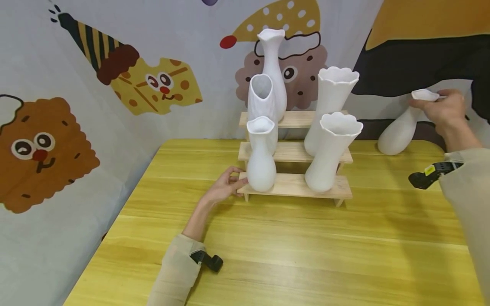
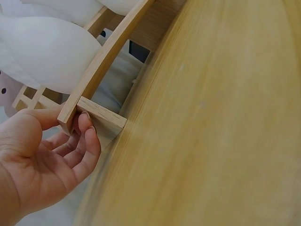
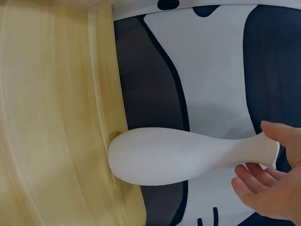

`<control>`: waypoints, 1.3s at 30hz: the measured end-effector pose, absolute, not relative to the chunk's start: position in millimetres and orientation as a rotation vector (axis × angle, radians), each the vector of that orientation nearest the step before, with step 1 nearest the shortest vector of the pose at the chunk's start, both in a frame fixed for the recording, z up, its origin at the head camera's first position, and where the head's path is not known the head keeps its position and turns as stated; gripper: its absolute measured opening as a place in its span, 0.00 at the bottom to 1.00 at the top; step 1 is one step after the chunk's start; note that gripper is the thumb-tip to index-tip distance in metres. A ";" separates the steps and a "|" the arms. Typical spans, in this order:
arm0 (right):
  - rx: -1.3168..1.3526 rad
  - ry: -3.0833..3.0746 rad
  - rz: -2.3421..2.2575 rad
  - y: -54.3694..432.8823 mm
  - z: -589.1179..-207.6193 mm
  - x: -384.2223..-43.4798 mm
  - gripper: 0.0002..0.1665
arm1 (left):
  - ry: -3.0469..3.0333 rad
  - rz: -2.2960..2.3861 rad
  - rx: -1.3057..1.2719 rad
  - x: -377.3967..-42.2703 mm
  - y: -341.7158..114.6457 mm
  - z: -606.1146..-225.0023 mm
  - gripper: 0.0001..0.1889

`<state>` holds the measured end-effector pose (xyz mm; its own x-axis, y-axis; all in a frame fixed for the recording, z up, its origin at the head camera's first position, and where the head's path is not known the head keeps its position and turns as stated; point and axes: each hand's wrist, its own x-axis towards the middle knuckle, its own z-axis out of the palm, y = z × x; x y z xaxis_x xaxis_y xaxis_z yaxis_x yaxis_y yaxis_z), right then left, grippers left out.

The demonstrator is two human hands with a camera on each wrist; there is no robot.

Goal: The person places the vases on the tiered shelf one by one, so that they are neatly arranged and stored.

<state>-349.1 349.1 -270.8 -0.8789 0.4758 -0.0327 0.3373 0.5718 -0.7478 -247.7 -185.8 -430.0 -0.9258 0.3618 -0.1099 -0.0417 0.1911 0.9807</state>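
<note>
At the table's back right, a white bulbous vase (image 3: 160, 155) stands upright with its base on the wood near the edge. My right hand (image 1: 445, 108) holds it by the narrow neck, thumb on one side and fingers (image 3: 254, 176) on the other. A three-step wooden stand (image 1: 287, 185) is at the table's back middle. My left hand (image 1: 223, 187) grips the left end of its lowest step, thumb above and curled fingers (image 2: 87, 150) below. Beside that thumb sits a small white vase (image 1: 262, 165) with a wavy mouth.
Several more white vases share the stand: a tall slim vase (image 1: 272, 72) on top, a slanted-mouth vase (image 1: 261, 102), and two scalloped vases, one at the front (image 1: 329, 153). A cartoon-printed cloth (image 1: 214, 123) hangs behind the yellow wooden table (image 1: 291, 250).
</note>
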 end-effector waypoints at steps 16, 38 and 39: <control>-0.843 -2.472 1.235 345.5 -279.8 -352.1 0.49 | 2.161 1.785 0.316 -247.6 -185.4 -428.1 0.24; -0.780 -2.303 1.165 317.1 -257.9 -344.5 0.45 | 2.158 1.795 0.306 -245.9 -185.5 -427.7 0.24; -0.749 -2.287 1.151 315.7 -253.9 -343.6 0.44 | 2.158 1.796 0.307 -245.7 -185.3 -427.9 0.24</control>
<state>-343.6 315.7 -253.9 -0.7409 0.6516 0.1624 0.2577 0.4992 -0.8273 -245.7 -185.3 -427.9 -0.9271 0.3602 -0.1036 -0.0364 0.1886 0.9814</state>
